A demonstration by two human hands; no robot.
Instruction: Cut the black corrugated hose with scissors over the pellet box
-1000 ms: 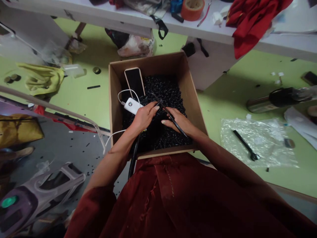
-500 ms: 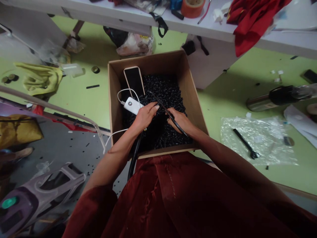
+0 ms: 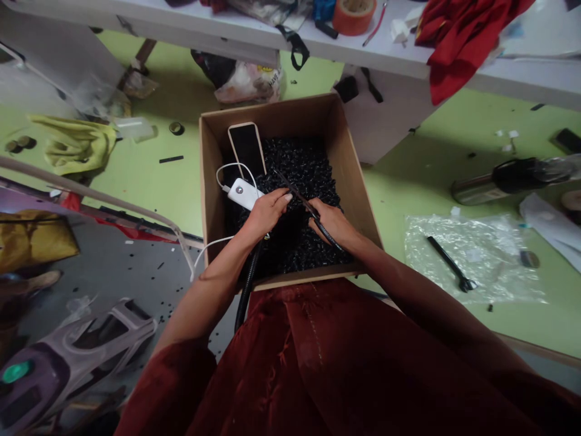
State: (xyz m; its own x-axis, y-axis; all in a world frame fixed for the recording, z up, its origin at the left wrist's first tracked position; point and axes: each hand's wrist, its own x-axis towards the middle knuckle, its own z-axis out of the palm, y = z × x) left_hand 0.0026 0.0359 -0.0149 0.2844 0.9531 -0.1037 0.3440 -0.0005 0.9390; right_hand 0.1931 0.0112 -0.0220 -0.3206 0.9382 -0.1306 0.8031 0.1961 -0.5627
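one slim dark tool [image 3: 310, 209], slanting diagonally, thin end pointing forward-left

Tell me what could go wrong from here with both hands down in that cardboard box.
The long dark tool in the right hand reaches close to the fingertips of the left hand, so a slip might hurt them. The white cable looping from the white device lies near the left hand and could snag, dragging the device. The phone rests among loose black pieces, which could shift and partly cover it.
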